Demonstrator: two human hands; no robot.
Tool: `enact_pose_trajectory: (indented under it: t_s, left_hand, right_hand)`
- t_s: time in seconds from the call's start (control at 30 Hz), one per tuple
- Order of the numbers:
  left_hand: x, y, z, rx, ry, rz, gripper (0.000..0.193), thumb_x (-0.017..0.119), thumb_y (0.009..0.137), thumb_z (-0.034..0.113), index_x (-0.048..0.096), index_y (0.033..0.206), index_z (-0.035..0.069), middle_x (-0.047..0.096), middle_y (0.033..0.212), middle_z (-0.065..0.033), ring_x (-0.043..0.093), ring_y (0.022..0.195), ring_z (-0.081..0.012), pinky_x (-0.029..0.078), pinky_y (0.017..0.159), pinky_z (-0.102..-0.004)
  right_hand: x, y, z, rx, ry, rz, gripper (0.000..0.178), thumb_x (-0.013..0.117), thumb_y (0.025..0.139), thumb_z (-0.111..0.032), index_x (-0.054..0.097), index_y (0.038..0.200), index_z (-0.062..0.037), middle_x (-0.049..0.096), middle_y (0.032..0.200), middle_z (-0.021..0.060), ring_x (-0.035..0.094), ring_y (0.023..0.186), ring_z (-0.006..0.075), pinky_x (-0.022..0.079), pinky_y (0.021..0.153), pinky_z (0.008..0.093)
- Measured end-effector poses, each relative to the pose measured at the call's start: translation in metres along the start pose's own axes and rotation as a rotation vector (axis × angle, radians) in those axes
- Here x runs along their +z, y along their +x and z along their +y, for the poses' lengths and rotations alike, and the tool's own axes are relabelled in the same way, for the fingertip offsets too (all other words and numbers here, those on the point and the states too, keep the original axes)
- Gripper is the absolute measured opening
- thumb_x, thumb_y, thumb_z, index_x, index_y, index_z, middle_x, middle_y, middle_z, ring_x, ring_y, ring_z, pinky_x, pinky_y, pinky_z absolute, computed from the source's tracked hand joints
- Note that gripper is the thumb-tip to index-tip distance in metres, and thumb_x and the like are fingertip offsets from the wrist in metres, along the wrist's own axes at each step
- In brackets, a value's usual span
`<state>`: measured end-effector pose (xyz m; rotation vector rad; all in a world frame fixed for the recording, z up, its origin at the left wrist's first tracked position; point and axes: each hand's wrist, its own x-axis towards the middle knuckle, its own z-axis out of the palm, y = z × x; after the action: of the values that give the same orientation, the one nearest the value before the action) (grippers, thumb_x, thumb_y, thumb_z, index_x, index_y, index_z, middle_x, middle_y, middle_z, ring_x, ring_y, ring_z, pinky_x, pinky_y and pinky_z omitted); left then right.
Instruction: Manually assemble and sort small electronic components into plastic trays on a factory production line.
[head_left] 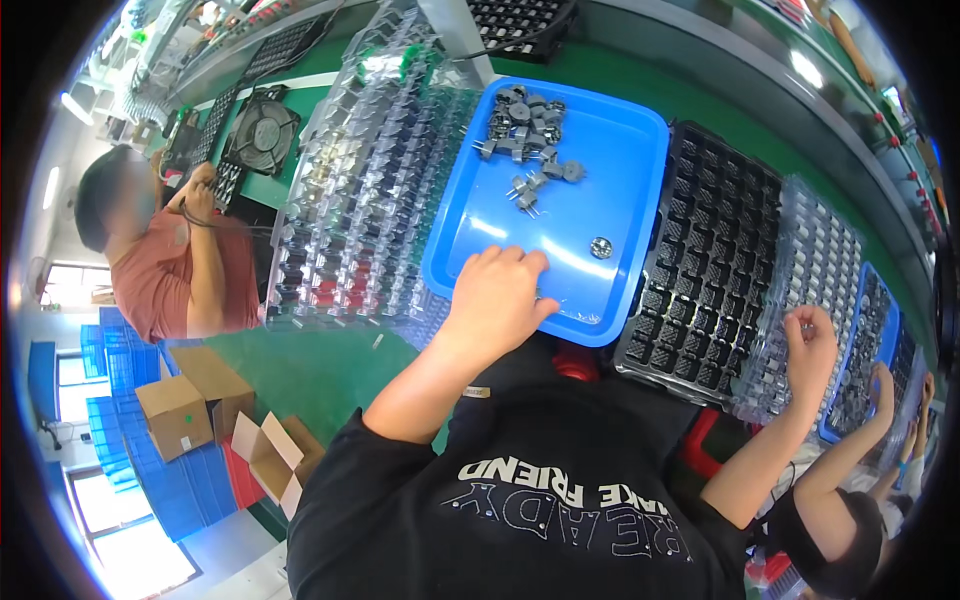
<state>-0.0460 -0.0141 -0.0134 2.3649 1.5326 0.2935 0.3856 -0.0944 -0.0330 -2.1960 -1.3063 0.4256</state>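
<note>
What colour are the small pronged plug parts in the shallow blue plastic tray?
Mostly grey; the small pronged plug parts show best in the head view.

bright blue tray (605,165), mid-grey plug parts (520,118), black tray (708,262) with gridded cells, clear trays (365,190) in ribbed rows, green tabletop (625,72), black shirt (570,435) with white lettering, dusty-red co-worker's shirt (235,272), brown cardboard box (176,420)
</note>
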Motion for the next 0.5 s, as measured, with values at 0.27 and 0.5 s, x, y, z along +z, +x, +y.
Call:
enact_pose_trajectory:
  t_s: [0.27, 0.5]
  left_hand:
    - [0.007, 0.0, -0.013, -0.065, 0.084, -0.037, 0.032, 0.082, 0.076, 0.017, 0.07, 0.104, 0.007, 0.072, 0.095, -0.0126, 0.07, 0.088, -0.0338, 0.052, 0.08, -0.0452]
    - [0.008, 0.016, -0.017, -0.283, -0.856, 0.057, 0.023, 0.066, 0.094, 0.006, 0.071, 0.116, 0.004, 0.074, 0.101, -0.0102, 0.065, 0.08, -0.0114, 0.052, 0.064, -0.0267]
  right_hand:
    - [-0.001, -0.011, 0.001, -0.192, 0.049, -0.037, 0.016, 0.066, 0.087, 0.004, 0.066, 0.103, -0.0006, 0.056, 0.092, 0.0017, 0.049, 0.074, 0.0097, 0.043, 0.069, 0.0242]
    - [0.016, -0.033, -0.008, -0.135, 0.367, 0.136, 0.015, 0.062, 0.098, -0.001, 0.065, 0.113, -0.001, 0.066, 0.097, 0.0041, 0.059, 0.081, 0.0097, 0.047, 0.072, 0.0224]
